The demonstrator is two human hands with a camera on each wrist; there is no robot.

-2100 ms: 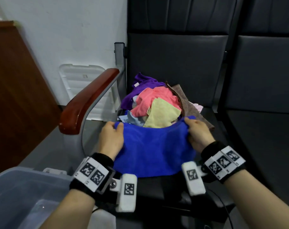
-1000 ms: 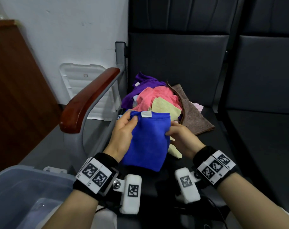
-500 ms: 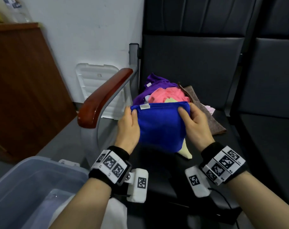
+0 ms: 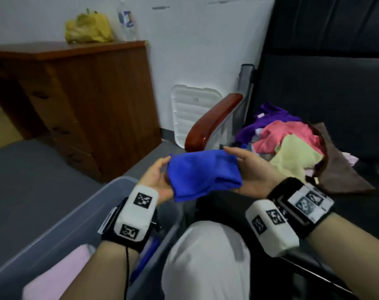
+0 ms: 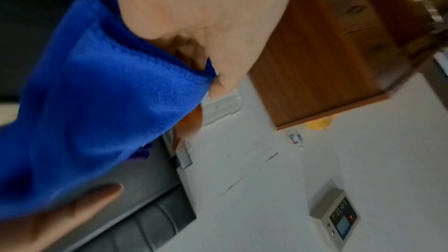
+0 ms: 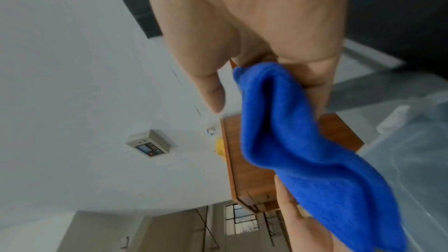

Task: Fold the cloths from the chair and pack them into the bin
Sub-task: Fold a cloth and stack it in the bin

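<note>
Head view puts the folded blue cloth (image 4: 202, 174) in the air between the chair and the bin (image 4: 61, 226), above the bin's near corner, carried by both hands. It looks soft, light and limp: the fold would likely slump open if one end were let go, so a hold at both short ends suits it. The left hand (image 4: 156, 178) pinches its left end, thumb on top and fingers beneath; the right hand (image 4: 252, 169) grasps the right end the same way, with cloth bunched between thumb and fingers in the right wrist view. A pink cloth (image 4: 54, 276) already lies in the bin. On the chair seat, a loose heap (image 4: 292, 144) of purple, pink, yellow and brown cloths waits. A raised knee (image 4: 206, 256) sits just beside the bin's rim and could crowd the lowering. Farther off stand a wooden armrest (image 4: 212, 122), a white lid (image 4: 193, 109) against the wall, and a wooden cabinet (image 4: 93, 105).
</note>
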